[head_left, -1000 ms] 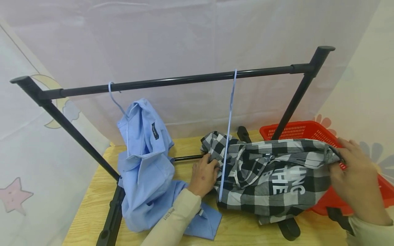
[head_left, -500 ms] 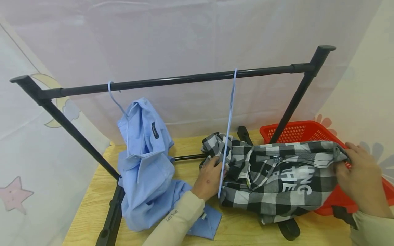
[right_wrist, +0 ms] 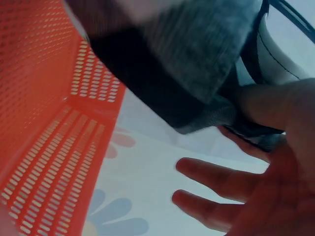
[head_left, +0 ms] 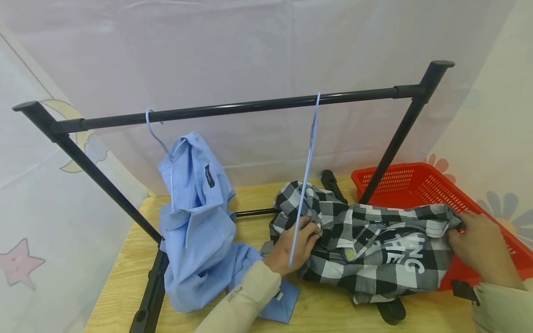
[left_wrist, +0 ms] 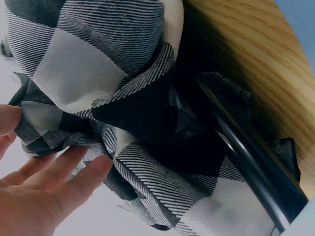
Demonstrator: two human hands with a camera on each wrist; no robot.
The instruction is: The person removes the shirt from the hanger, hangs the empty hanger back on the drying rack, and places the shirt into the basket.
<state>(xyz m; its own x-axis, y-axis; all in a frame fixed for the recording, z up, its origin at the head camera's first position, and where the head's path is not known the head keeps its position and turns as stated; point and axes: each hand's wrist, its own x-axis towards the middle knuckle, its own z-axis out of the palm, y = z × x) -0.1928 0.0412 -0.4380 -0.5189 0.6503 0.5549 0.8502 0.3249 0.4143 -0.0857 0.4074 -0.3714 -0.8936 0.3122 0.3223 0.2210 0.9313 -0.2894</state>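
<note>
A black-and-white checked shirt (head_left: 366, 273) with white lettering stretches between both hands, over the table and the basket's near side. My left hand (head_left: 289, 247) holds bunched cloth at its left end. In the left wrist view, the thumb and fingers of the left hand (left_wrist: 44, 194) close on a fold of the shirt (left_wrist: 81, 69). My right hand (head_left: 483, 243) pinches the shirt's right end. The right wrist view has the right hand's (right_wrist: 275, 191) thumb on the cloth, two fingers extended. A light-blue hanger (head_left: 309, 162), seen edge-on, hangs in front of the left hand.
A black rail (head_left: 233, 109) spans the rack above the wooden table (head_left: 120, 273). On the left a light-blue shirt (head_left: 195, 208) hangs from another hanger, its lower part lying on the table. A red basket (head_left: 387, 180) stands at the right behind the rack's slanted post (head_left: 395, 138).
My left hand has shifted right along the shirt, past the hanger. The shirt's top edge has sunk, uncovering more of the basket. My right hand has dropped slightly, keeping its hold.
</note>
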